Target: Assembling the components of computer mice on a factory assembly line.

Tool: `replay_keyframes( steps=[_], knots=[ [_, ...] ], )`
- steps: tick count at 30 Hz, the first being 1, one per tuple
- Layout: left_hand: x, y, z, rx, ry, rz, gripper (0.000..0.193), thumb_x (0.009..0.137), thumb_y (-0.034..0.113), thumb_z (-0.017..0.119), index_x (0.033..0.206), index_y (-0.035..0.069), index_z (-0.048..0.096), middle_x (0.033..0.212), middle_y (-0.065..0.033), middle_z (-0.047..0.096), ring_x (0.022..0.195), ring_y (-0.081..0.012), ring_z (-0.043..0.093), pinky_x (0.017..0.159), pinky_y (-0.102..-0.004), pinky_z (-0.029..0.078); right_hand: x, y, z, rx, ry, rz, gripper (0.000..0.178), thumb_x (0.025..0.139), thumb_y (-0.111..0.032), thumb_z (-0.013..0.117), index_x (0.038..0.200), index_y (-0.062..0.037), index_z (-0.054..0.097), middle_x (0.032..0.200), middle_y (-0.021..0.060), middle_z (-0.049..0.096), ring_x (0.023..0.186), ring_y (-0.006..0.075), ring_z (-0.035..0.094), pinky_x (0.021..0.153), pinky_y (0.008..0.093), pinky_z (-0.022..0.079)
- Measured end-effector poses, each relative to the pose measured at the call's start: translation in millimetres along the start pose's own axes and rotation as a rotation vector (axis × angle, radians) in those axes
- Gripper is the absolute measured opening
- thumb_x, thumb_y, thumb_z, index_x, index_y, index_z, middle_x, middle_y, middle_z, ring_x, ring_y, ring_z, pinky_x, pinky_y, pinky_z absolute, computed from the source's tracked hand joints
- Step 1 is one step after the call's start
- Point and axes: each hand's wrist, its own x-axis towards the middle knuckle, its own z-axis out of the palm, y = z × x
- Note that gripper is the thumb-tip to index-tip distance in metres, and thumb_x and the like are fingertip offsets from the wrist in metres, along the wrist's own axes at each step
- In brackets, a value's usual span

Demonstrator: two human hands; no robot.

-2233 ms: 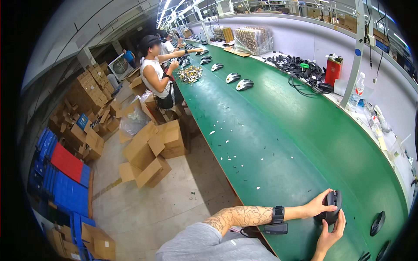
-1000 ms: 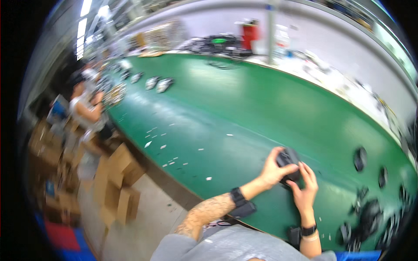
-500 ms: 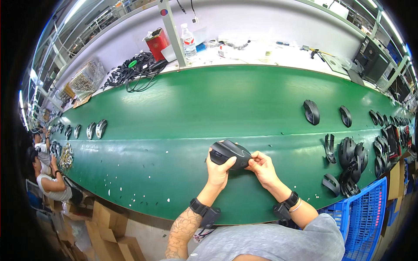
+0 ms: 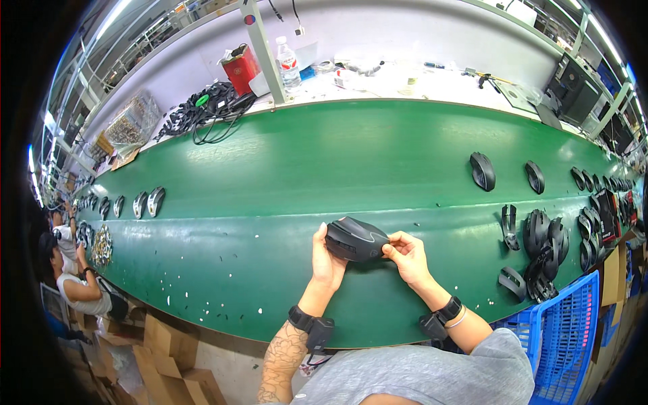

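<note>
A black computer mouse (image 4: pixel 356 239) is held above the green bench (image 4: pixel 283 283), tilted so its side shows. My left hand (image 4: pixel 328 260) cradles its left end, with the thumb up along the edge and the other fingers mostly hidden beneath. At the right end, my right hand (image 4: pixel 407 255) pinches the mouse between thumb and fingers. To the right lies a pile of black mouse shells (image 4: pixel 545 246), with a curved shell piece (image 4: pixel 509 228) and another loose shell (image 4: pixel 513 282) beside it.
Farther back stand two black mice (image 4: pixel 482 171). Silver-and-black mice (image 4: pixel 155 201) line the left side, near another person (image 4: pixel 84 287). A blue crate (image 4: pixel 563 337) adjoins the bench's right front edge. Cables (image 4: pixel 209 108), a red box (image 4: pixel 241 69) and a bottle (image 4: pixel 287 64) occupy the back shelf.
The mouse has rolled in my hands, turning its side more toward me. My left thumb has shifted from its front side to its left end. The right hand keeps its pinch.
</note>
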Motion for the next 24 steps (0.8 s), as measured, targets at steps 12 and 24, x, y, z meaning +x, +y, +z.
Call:
replay_keyframes(
  steps=[12,24],
  knots=[
    [-0.2,1.3,1.0,0.274,-0.076,0.284,0.042,0.096,0.032,0.037,0.116,-0.002,0.051,0.105,-0.0097,0.058,0.097,-0.0173,0.057,0.086,-0.0308,0.046,1.6,1.9,-1.1,-0.073,0.040,-0.050,0.021,0.082,-0.007,0.064,0.099,0.0026,0.056,0.088,0.0044,0.058,0.080,0.0101,0.056,0.069,0.0257,0.050],
    [-0.3,7.0,-3.6,0.340,-0.130,0.408,0.038,0.095,0.026,0.046,0.120,-0.002,0.052,0.104,-0.0070,0.059,0.095,-0.0120,0.055,0.085,-0.0266,0.043,-1.7,-2.4,1.5,-0.079,0.027,-0.181,0.020,0.082,-0.001,0.062,0.101,0.0024,0.056,0.092,0.0039,0.059,0.088,0.0108,0.054,0.077,0.0251,0.047]
  ],
)
